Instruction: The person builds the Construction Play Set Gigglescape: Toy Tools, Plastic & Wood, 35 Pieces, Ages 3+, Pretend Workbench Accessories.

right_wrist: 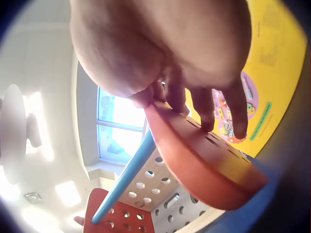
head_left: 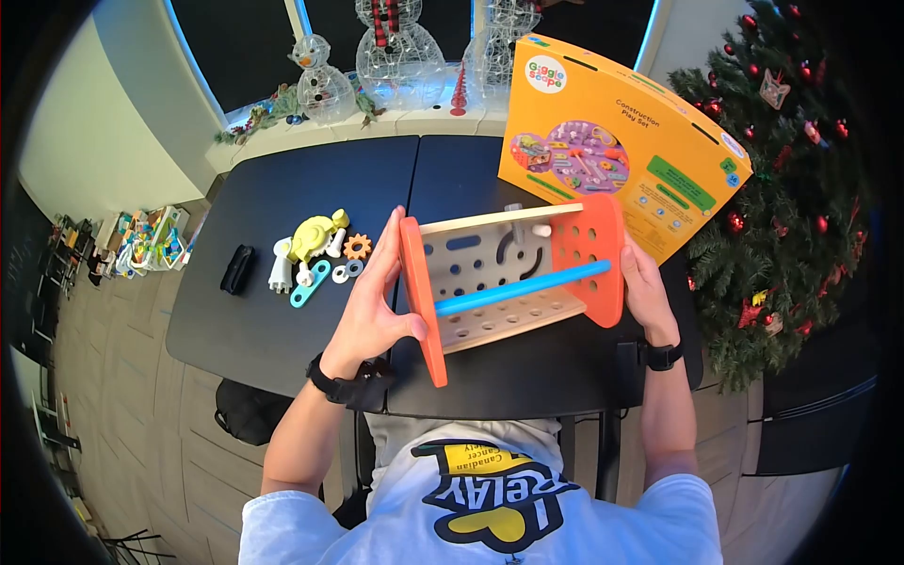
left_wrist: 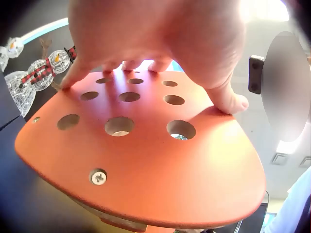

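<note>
From the head view, a person's got this toy frame (head_left: pixel 492 271) with orange end panels (head_left: pixel 605 301) and a blue rod (head_left: pixel 523 287) tilted over the near side of the black counter (head_left: pixel 235 320). Left grip (head_left: pixel 369 315) is clasping one end, right grip (head_left: pixel 648 292) is holding the other. Off to the left there's a little pile: yellow-green piece (head_left: pixel 309 239), orange gear (head_left: pixel 350 250), teal strip (head_left: pixel 311 283), with a black case (head_left: pixel 238 270) near it. A yellow box (head_left: pixel 640 155) stands just behind the frame's right end. Left wrist view: fingers reach to the holed panel's far edge, thumb on its side edge, screw head (left_wrist: pixel 98 177) up close. Right wrist view: spread fingers (right_wrist: pixel 237 112) lie against the panel's outer face, thumb at its edge.
</note>
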The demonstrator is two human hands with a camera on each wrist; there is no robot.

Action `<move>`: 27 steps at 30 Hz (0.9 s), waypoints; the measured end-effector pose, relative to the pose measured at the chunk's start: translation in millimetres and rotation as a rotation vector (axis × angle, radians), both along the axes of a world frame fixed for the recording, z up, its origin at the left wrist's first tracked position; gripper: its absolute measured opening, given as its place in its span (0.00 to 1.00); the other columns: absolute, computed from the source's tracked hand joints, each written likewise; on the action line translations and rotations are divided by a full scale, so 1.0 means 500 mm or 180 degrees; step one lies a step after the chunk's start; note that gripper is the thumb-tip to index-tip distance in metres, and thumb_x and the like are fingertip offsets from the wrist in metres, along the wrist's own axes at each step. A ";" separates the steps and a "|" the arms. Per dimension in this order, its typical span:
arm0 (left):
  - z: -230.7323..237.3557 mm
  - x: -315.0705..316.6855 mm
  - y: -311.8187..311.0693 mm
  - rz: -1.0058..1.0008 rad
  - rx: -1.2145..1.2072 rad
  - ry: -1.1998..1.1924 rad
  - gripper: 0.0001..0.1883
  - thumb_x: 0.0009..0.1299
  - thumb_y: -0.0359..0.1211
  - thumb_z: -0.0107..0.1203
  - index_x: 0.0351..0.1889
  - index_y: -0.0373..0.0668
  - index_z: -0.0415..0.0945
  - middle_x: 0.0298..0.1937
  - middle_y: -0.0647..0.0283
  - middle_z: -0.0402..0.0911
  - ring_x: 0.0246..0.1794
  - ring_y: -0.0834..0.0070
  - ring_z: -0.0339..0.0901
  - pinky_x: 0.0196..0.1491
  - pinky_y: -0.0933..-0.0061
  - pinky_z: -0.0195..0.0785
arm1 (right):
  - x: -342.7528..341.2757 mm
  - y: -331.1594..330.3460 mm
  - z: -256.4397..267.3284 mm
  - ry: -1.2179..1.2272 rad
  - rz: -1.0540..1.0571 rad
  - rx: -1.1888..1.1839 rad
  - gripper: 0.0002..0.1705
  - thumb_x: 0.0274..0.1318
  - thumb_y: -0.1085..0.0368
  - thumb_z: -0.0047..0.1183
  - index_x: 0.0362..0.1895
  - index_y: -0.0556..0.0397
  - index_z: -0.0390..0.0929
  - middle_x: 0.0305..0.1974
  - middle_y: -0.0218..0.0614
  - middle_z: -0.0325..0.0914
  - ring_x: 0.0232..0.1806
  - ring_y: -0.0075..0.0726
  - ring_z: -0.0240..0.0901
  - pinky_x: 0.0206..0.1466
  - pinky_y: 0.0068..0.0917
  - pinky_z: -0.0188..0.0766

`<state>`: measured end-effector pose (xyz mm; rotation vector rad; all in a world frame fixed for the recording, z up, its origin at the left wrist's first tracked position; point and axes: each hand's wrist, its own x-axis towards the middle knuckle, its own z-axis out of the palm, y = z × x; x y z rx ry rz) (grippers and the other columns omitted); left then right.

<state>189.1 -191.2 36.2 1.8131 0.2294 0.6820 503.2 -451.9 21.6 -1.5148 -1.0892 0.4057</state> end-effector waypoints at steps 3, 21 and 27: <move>-0.011 -0.008 -0.007 0.0077 -0.0581 0.0122 0.80 0.42 0.75 0.74 0.87 0.46 0.43 0.88 0.56 0.48 0.87 0.58 0.48 0.80 0.43 0.53 | 0.002 0.005 0.029 -0.0078 0.0310 -0.0199 0.39 0.81 0.51 0.47 0.82 0.63 0.55 0.74 0.41 0.70 0.74 0.34 0.65 0.77 0.32 0.58; -0.047 -0.058 -0.034 0.0441 -0.0729 0.0847 0.52 0.65 0.56 0.73 0.79 0.41 0.58 0.73 0.50 0.73 0.78 0.56 0.67 0.73 0.45 0.62 | 0.088 0.028 0.038 0.0820 0.1583 -0.0609 0.58 0.65 0.49 0.67 0.85 0.58 0.44 0.86 0.38 0.45 0.85 0.32 0.45 0.85 0.34 0.41; -0.006 -0.085 -0.062 0.0370 -0.0103 0.1071 0.34 0.73 0.50 0.69 0.65 0.35 0.72 0.58 0.47 0.86 0.63 0.56 0.83 0.65 0.53 0.74 | 0.067 0.076 0.061 -0.0160 0.0601 -0.0777 0.32 0.81 0.55 0.47 0.80 0.55 0.62 0.78 0.40 0.66 0.80 0.35 0.59 0.82 0.33 0.51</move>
